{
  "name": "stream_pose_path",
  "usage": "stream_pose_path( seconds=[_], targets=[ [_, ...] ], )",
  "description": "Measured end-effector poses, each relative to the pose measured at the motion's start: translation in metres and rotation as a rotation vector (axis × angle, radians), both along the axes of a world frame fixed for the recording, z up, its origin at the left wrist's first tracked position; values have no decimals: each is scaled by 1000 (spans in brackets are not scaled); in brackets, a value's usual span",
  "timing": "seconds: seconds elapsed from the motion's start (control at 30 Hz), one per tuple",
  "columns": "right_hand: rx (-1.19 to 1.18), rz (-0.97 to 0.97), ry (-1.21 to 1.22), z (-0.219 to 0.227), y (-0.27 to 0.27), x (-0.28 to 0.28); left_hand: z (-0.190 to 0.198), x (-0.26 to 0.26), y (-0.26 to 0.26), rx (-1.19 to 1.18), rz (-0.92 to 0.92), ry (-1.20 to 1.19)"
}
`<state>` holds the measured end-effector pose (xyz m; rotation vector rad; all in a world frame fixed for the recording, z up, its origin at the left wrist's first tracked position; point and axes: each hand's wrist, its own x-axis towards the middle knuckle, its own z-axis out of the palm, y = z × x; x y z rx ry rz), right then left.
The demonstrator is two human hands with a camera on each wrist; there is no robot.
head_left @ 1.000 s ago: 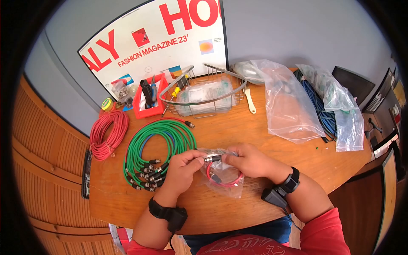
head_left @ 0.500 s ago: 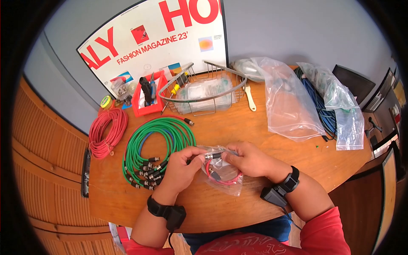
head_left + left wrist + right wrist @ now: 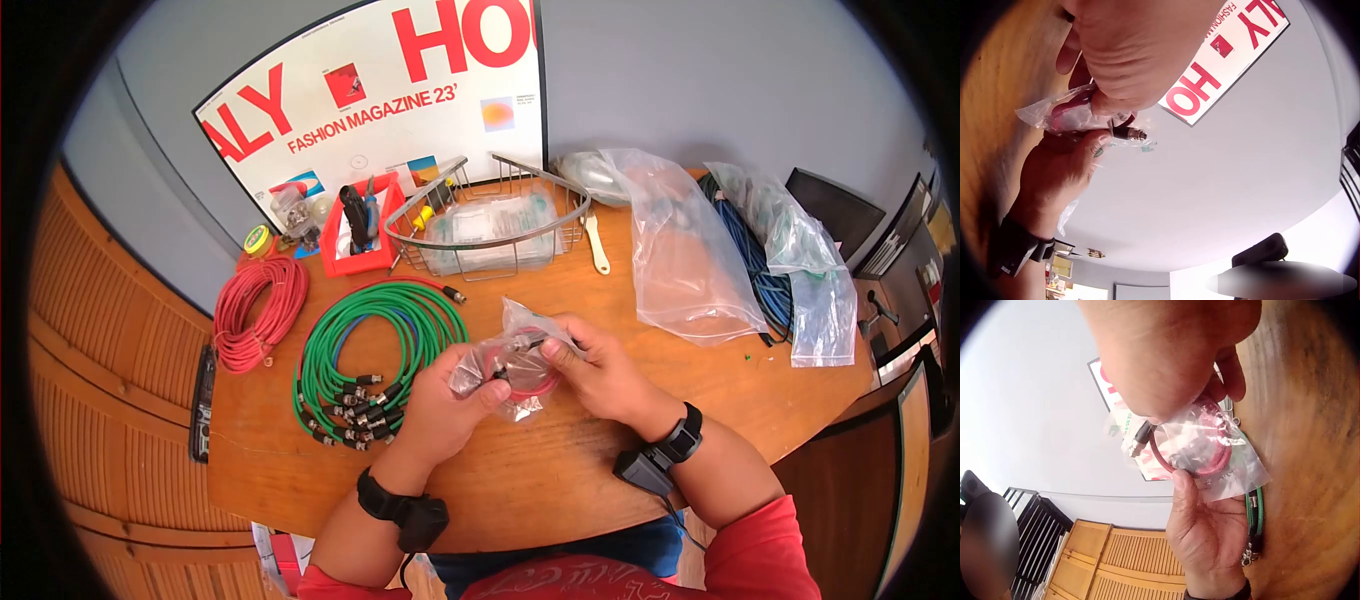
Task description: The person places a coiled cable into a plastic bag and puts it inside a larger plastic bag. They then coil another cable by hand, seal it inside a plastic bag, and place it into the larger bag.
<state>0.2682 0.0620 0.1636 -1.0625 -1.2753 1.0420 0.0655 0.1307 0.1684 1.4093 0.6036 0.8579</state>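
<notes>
Between both hands, over the front middle of the table, is a clear plastic bag (image 3: 526, 404) around a coiled red cable (image 3: 1222, 456) with black-and-metal BNC connectors. My left hand (image 3: 440, 408) grips the bag's left side, its thumb close by one connector. On the other side my right hand (image 3: 602, 375) pinches the bag by the second connector (image 3: 1141, 436), thumb on top. In the left wrist view that connector (image 3: 1129, 132) points away past the right thumb, under the plastic. The fingers behind the bag are mostly hidden.
Left of the hands lie coiled green cables (image 3: 330, 345) with many BNC ends, and a red coil (image 3: 236, 318). Behind stand a red bin (image 3: 360, 262) of tools and a wire basket (image 3: 470, 243) with bagged items. Large plastic bags (image 3: 690, 270) and blue cables (image 3: 768, 295) lie right.
The bag, which hung toward me below the hands, is now turned up, with a corner pointing to the back. The left hand has shifted its grip from the connector's end to the bag's side.
</notes>
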Motion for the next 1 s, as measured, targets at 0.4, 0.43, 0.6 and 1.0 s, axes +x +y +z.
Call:
stream_pose_path(
  seconds=[0.4,0.43,0.6,1.0],
  targets=[
    [79,-49,-5,-10,5,-2,-12,-5,5,80,-79,45],
    [55,-42,-9,-10,5,-1,-12,-4,5,44,-79,5],
    [51,-88,-148,-5,5,3,-14,-2,8,118,-30,57],
    [-70,-128,-913,11,-11,4,-9,4,-4,98,-73,162]
  ],
)
